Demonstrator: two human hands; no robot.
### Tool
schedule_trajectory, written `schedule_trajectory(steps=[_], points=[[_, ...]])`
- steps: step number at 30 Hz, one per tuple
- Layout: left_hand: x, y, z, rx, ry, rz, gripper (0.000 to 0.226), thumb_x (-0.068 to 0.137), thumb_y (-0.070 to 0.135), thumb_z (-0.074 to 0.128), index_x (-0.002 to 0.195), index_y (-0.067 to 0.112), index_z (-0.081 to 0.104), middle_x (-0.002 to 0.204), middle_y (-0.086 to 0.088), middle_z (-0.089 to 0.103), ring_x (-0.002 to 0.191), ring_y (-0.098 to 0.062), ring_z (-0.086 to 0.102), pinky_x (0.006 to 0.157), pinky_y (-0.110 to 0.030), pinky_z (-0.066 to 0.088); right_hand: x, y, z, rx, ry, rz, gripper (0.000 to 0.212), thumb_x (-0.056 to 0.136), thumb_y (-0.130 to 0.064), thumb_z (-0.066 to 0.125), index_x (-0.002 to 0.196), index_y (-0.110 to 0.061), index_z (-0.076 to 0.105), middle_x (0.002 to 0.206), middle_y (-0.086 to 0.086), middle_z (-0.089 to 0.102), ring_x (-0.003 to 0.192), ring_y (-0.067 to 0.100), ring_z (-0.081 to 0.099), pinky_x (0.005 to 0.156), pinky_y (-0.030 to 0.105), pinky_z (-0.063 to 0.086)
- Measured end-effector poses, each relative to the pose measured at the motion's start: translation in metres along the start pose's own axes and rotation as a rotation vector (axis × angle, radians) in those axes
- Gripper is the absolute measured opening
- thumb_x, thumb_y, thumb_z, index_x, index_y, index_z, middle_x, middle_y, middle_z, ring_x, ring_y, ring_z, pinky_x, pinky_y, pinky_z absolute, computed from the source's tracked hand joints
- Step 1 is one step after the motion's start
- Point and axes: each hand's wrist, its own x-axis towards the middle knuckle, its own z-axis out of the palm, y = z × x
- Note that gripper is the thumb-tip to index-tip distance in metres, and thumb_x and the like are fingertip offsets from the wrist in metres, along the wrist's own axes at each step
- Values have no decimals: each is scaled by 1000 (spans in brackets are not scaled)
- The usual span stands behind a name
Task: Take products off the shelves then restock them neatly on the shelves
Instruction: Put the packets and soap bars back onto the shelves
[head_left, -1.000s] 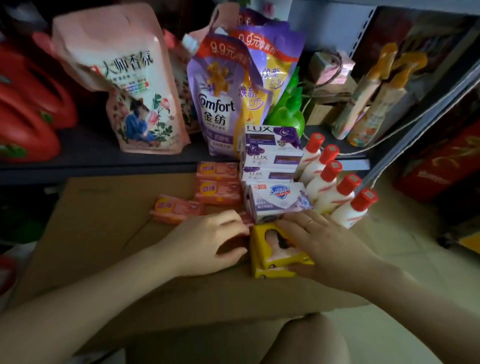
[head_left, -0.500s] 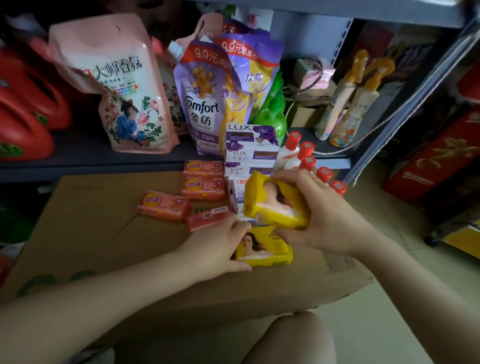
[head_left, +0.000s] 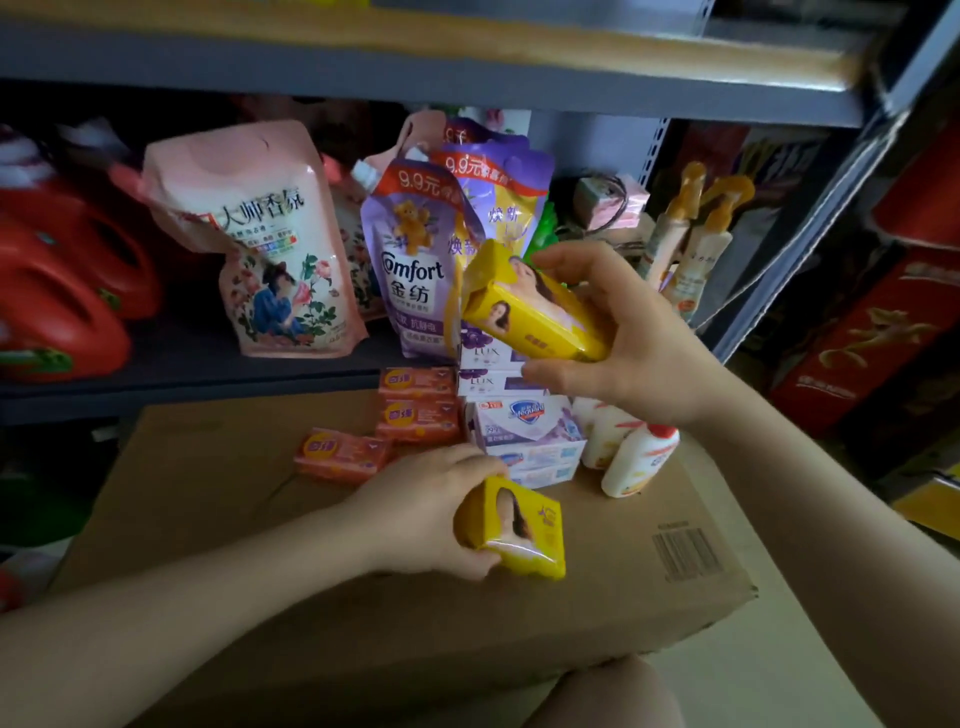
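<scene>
My right hand (head_left: 623, 353) grips a yellow soap box (head_left: 530, 306), raised in front of the shelf. My left hand (head_left: 415, 514) grips a second yellow soap box (head_left: 519, 530) just above the cardboard box (head_left: 208, 493). On that cardboard top lie orange soap bars (head_left: 343, 454), a stack of white and purple soap boxes (head_left: 530, 431) and white bottles (head_left: 634, 462), their red caps mostly hidden behind my right hand. Purple Lux boxes (head_left: 488, 382) stand behind them.
On the dark shelf (head_left: 182, 374) stand red detergent jugs (head_left: 57, 301), a pink refill pouch (head_left: 270, 249), purple Comfort pouches (head_left: 415, 270), a green bottle and spray bottles (head_left: 701, 239). A grey shelf board (head_left: 415, 62) runs overhead. Red cartons (head_left: 872, 338) fill the right.
Both hands have lifted: the right one carried its yellow box up toward the shelf, and the left one picked the second yellow box off the cardboard. The camera tilted upward.
</scene>
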Motion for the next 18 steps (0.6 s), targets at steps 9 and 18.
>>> schedule_trajectory(steps=[9, 18], points=[[-39, -46, -147, -178, 682, 201, 64, 56, 47, 68, 115, 32, 51, 112, 17, 56, 98, 5, 54, 80, -7, 40, 102, -59, -22, -6, 269, -193, 60, 57, -55, 72, 108, -34, 48, 105, -17, 55, 99, 6, 57, 87, 34, 49], [-52, -124, -263, -80, 1106, 172, 59, 56, 48, 64, 112, 36, 50, 109, 20, 55, 98, 14, 49, 85, -3, 35, 289, -93, -16, -287, 212, -153, 58, 71, -41, 77, 117, -18, 51, 110, 3, 59, 98, 23, 60, 84, 41, 51]])
